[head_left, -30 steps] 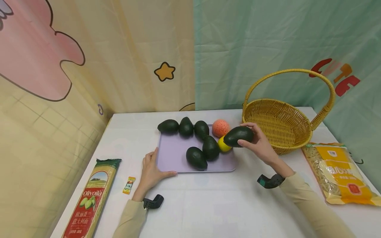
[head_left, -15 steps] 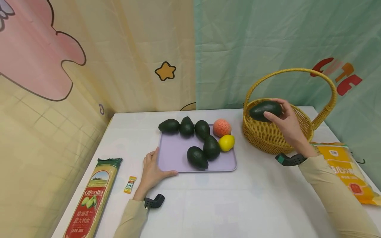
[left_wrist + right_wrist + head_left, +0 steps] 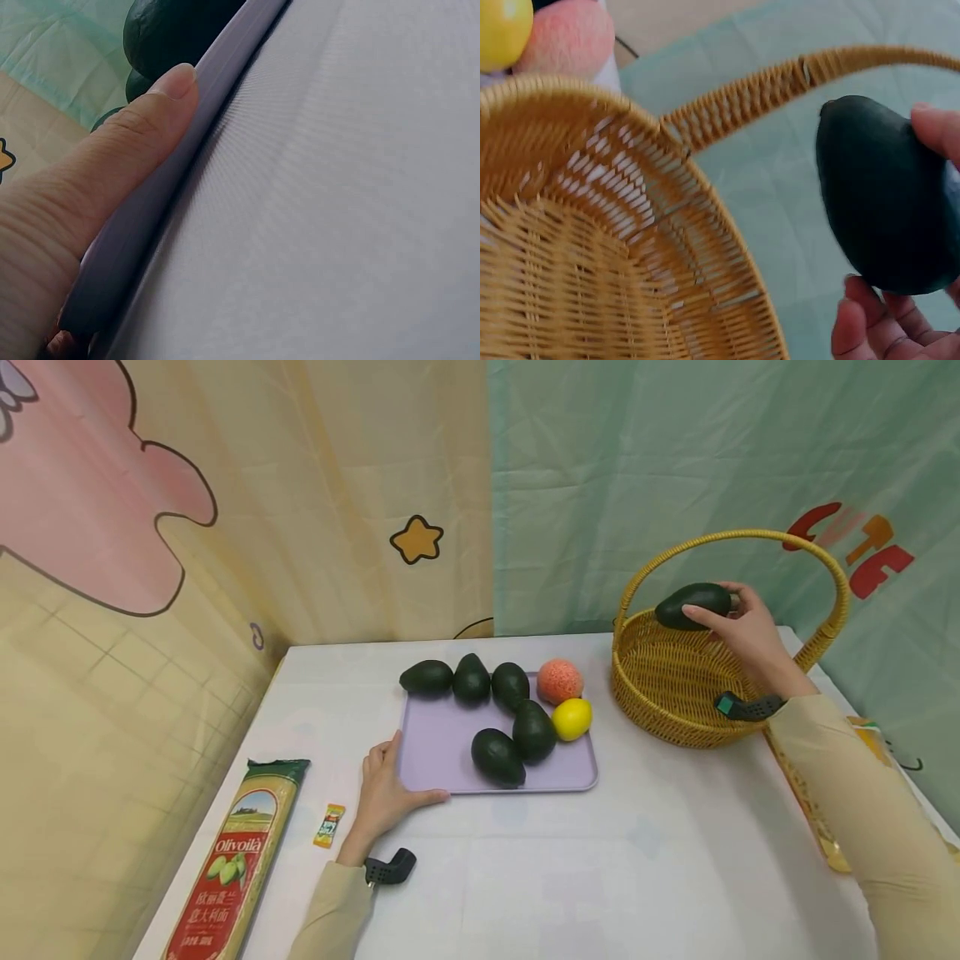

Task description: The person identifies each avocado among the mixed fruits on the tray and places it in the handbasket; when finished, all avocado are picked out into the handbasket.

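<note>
My right hand (image 3: 750,631) grips a dark green avocado (image 3: 693,607) between thumb and fingers, above the yellow wicker basket (image 3: 652,714). In the right wrist view the same avocado (image 3: 885,195) appears beside the basket's handle. At the near left corner of a lilac tray (image 3: 442,743), my left hand (image 3: 385,797) rests with thumb and fingers spread along two sides. The left wrist view shows its thumb (image 3: 142,127) straight against the tray's rim. Several more avocados (image 3: 498,758) lie on the tray, with a lemon (image 3: 572,719) and a peach (image 3: 559,681) at its right.
A pasta packet (image 3: 236,860) and a small wrapped snack (image 3: 328,825) lie on the white table (image 3: 525,877) at left. An orange-and-yellow noodle bag (image 3: 821,827) at right is partly hidden by my right sleeve. Printed curtains (image 3: 690,468) hang behind the table.
My right hand has carried the avocado from over the lemon, up and right, to above the basket. The lemon now shows fully. My left hand stays at the tray corner.
</note>
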